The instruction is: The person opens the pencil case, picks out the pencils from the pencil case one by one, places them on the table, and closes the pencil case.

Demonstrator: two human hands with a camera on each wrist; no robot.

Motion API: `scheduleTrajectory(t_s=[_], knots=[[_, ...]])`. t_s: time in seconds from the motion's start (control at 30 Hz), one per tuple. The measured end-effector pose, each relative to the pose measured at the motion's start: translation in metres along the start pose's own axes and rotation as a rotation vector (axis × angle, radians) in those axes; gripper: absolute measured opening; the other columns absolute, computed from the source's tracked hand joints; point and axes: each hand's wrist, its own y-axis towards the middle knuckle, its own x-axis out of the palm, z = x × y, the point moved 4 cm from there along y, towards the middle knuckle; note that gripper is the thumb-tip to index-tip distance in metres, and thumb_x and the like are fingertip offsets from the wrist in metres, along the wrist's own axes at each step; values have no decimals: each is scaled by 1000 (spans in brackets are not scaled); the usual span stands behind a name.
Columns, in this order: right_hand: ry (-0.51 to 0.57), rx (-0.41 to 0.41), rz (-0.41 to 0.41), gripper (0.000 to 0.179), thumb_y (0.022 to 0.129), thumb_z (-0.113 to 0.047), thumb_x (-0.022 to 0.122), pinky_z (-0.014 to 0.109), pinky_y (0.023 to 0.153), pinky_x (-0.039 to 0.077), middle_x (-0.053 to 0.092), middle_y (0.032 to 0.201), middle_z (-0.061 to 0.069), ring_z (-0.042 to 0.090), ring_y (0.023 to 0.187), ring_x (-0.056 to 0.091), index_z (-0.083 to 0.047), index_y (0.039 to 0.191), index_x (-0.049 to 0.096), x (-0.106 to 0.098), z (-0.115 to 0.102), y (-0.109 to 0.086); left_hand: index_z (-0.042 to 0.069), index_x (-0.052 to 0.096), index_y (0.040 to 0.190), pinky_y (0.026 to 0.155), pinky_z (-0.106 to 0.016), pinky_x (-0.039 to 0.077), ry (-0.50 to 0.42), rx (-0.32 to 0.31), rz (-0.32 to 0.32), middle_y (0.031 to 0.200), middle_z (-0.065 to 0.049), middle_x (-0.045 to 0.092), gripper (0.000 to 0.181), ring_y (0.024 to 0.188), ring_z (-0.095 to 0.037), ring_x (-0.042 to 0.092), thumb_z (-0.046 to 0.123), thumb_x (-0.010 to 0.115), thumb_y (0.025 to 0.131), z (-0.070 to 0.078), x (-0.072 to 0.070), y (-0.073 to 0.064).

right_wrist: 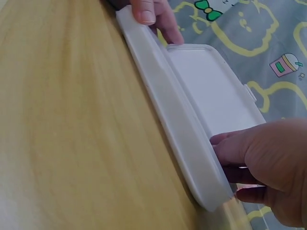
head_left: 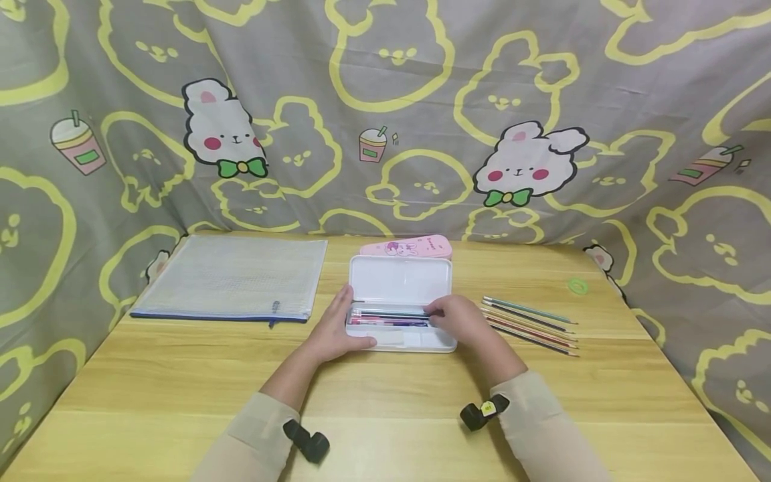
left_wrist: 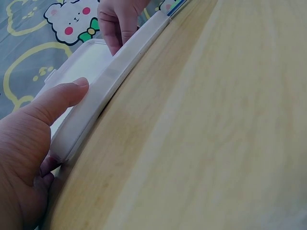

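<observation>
A white pencil case (head_left: 400,280) stands with its lid raised; pencils and pens (head_left: 388,317) lie along its tray, a whitish block (head_left: 388,337) in front of them. My left hand (head_left: 334,329) grips the case's left end, thumb over the front rim and the other fingers at the side. At the right end, my right hand (head_left: 464,323) reaches in with bent fingers (right_wrist: 235,148) over the ends of the pencils. The front wall hides those fingertips in the right wrist view, so I cannot tell whether they pinch a pencil.
Several loose pencils (head_left: 533,326) lie right of the case, a green ring (head_left: 577,286) beyond them. A pink bunny case (head_left: 421,247) sits behind the lid. To the left lies a mesh zip pouch (head_left: 235,278) on the wooden table (head_left: 385,408). A patterned curtain (head_left: 421,120) hangs behind.
</observation>
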Motion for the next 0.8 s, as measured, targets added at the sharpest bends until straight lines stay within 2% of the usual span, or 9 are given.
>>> scheduleTrajectory(t_s=[0.27, 0.5, 0.8], knots=[[-53, -41, 11, 26, 90, -7, 67, 47, 102, 49, 73, 116, 11, 29, 114, 65, -9, 115, 74, 3, -3, 2, 7, 6, 158, 123, -53, 14, 0, -1, -1, 167, -11, 2, 125, 153, -35, 6, 44, 86, 68, 1, 0, 0], [-54, -13, -13, 27, 90, -8, 67, 48, 105, 47, 71, 120, 10, 30, 119, 62, -10, 116, 73, 3, -3, 4, 7, 6, 158, 123, -53, 14, 5, 2, 2, 167, -11, 2, 125, 153, -35, 6, 44, 86, 68, 1, -1, 0], [-69, -26, -37, 27, 89, -7, 68, 48, 104, 48, 72, 117, 11, 30, 116, 63, -9, 116, 73, 3, -4, 5, 7, 6, 158, 123, -53, 13, -4, 2, -2, 167, -11, 2, 125, 153, -35, 5, 43, 86, 68, 2, 0, 0]])
